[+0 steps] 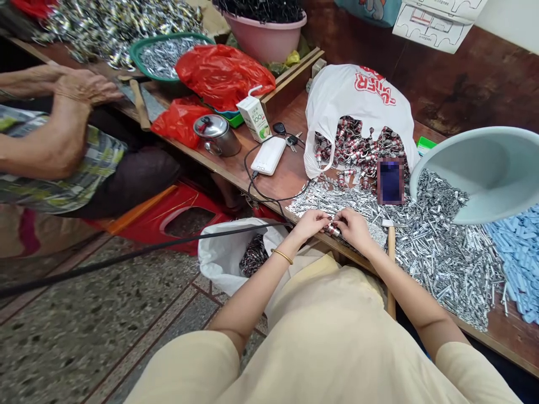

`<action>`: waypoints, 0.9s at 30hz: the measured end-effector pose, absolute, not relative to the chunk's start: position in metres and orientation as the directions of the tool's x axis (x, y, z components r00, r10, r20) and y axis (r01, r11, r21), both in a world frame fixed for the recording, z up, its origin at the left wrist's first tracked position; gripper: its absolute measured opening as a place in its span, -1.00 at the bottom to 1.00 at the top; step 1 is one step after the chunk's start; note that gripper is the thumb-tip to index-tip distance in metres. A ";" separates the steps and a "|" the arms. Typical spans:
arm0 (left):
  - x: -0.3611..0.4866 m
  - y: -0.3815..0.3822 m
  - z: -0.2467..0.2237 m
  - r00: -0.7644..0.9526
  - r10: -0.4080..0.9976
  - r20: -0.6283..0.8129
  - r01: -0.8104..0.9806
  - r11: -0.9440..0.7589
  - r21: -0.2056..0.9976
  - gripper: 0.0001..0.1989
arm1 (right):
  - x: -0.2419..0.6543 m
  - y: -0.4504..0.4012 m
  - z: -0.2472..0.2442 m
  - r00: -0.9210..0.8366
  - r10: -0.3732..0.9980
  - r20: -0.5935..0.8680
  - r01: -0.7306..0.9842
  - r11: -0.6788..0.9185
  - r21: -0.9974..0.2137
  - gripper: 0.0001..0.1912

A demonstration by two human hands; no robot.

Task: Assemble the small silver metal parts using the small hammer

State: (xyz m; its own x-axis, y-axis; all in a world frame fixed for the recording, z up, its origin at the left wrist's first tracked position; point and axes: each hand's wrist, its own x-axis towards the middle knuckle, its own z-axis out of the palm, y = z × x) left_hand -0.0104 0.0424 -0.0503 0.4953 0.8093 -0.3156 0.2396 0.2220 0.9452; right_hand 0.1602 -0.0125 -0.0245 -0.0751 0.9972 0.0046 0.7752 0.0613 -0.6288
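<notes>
My left hand (pixel 312 223) and my right hand (pixel 352 228) meet at the table's front edge, fingertips pinched together. Between them is a small red-and-silver metal part (pixel 333 229), its far end hidden by my fingers. Just beyond lies a spread of flat silver metal pieces (pixel 337 196). A white plastic bag (pixel 357 90) behind it spills similar red-and-silver parts (pixel 357 151). Beside my right forearm rests a hammer (pixel 391 252) with a wooden handle, its head on the table.
A grey-blue tub (pixel 497 168) lies tipped over loose silver pins (pixel 450 264), near blue strips (pixel 520 258). A power bank (pixel 268 155), keys (pixel 291 143), drink carton (pixel 255 119) and metal cup (pixel 218 136) stand leftward. Below is a white sack (pixel 217 258); a co-worker's arm (pixel 63 123) is left.
</notes>
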 end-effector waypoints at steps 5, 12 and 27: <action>-0.008 0.037 -0.044 0.428 0.879 -0.208 0.442 -0.003 0.897 -0.86 | 0.153 -0.015 -0.015 -0.043 0.997 -0.059 0.854 0.005 -0.521 -0.85; -0.004 0.030 -0.041 0.393 0.909 -0.138 0.492 -0.082 0.867 -0.83 | 0.145 -0.018 -0.003 0.027 0.990 -0.137 0.915 -0.079 -0.394 -0.83; -0.013 0.038 -0.057 0.516 0.831 -0.208 0.128 0.166 0.978 -0.81 | 0.145 -0.010 0.007 -0.012 0.981 -0.196 0.908 -0.072 -0.413 -0.85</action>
